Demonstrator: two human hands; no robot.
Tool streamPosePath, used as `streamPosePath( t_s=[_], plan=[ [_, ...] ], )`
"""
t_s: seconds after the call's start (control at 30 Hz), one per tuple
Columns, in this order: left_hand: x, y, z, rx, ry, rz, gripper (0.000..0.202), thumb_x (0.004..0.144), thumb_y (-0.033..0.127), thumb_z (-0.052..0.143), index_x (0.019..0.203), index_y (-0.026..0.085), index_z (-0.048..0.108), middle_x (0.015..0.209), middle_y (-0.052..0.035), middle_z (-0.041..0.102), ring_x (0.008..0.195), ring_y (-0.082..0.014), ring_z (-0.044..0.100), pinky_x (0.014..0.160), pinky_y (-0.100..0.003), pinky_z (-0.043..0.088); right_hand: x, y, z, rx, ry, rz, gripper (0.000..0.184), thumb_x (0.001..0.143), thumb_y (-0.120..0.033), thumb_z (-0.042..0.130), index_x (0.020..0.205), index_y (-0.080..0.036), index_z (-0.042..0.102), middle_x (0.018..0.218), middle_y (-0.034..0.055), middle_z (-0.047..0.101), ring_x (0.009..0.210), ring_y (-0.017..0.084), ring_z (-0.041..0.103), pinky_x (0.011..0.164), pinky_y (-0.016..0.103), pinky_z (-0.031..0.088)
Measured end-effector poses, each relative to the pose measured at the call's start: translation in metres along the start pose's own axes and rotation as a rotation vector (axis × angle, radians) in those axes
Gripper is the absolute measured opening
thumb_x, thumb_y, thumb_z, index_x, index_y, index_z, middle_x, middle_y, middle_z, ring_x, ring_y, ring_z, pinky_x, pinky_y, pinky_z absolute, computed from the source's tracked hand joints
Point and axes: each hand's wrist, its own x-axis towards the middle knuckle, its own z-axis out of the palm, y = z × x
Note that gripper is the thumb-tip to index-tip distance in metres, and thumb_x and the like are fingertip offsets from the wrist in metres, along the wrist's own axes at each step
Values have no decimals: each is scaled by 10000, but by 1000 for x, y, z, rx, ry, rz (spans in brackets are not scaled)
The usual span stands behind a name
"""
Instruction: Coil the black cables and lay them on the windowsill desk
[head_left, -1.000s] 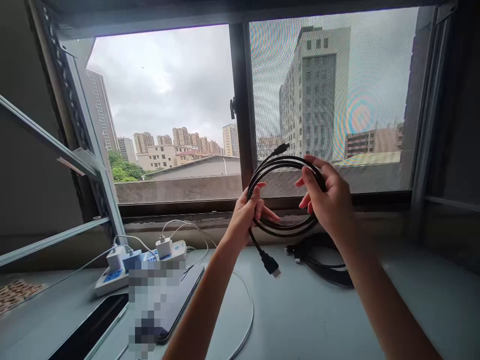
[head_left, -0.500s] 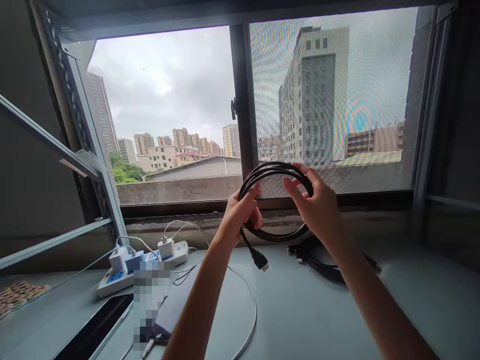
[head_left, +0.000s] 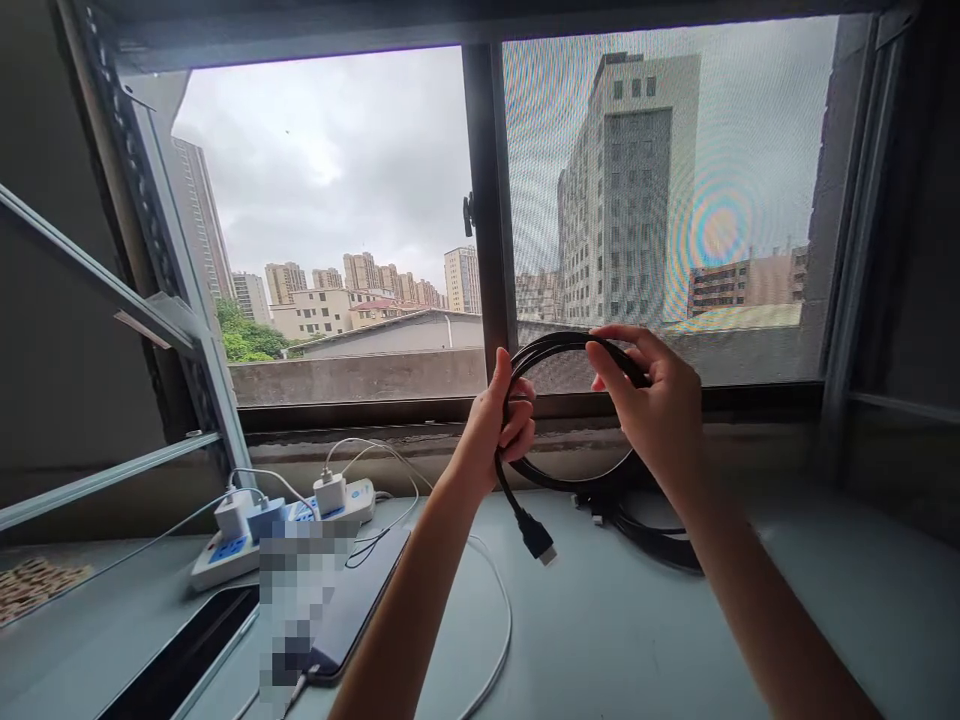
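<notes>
I hold a coiled black cable [head_left: 559, 345] up in front of the window. My left hand [head_left: 501, 425] is closed round the coil's left side. Below that hand one end of the cable hangs down, ending in a flat plug [head_left: 538, 538] above the table. My right hand [head_left: 658, 408] is closed on the coil's upper right, fingers pinching the loops. The coil's lower arc [head_left: 570, 482] runs between both hands.
A second bundle of black cable [head_left: 649, 535] lies on the grey table [head_left: 615, 630] by the sill. At left sit a white power strip [head_left: 247, 545] with chargers, white leads [head_left: 495, 640], a phone [head_left: 356, 610] and a tablet [head_left: 187, 655]. A metal shelf frame [head_left: 165, 330] stands at far left.
The loose plug at the coil's top has been tucked in and no longer sticks out. Both hands shifted left, then back right, regripping the coil; the hanging plug swung with them.
</notes>
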Motion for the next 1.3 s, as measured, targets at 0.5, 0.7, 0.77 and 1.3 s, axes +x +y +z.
streamPosePath(
  t_s=[0.5, 0.7, 0.77, 1.3],
  plan=[
    [-1, 2, 0, -79, -59, -105, 428, 922, 448, 299, 645, 175, 476, 350, 86, 189, 289, -58, 139, 277, -144, 130, 0, 4, -2, -8, -42, 11, 231, 907, -396, 598, 912, -169, 643, 731, -30, 654, 343, 65, 480, 409, 203, 357],
    [1, -2, 4, -36, 18, 1, 321, 895, 465, 398, 799, 179, 508, 404, 100, 242, 297, -44, 179, 291, -130, 128, 2, 5, -3, -22, -30, -7, 193, 906, -354, 604, 911, -166, 646, 701, -39, 648, 330, 65, 462, 394, 200, 354],
    [1, -5, 5, -13, 69, 92, 271, 868, 464, 470, 895, 197, 512, 432, 103, 295, 295, -40, 203, 291, -125, 126, 2, 6, -3, -20, -24, -6, 185, 904, -344, 605, 914, -165, 647, 693, -38, 645, 327, 66, 453, 391, 203, 354],
    [-8, 0, 17, 70, 167, 349, 308, 741, 465, 676, 699, 202, 520, 398, 113, 223, 324, -28, 131, 304, -178, 75, -2, 5, 7, -11, 170, -38, 304, 857, -329, 663, 1127, -231, 563, 908, 22, 608, 781, 199, 609, 600, 277, 507]
  ],
)
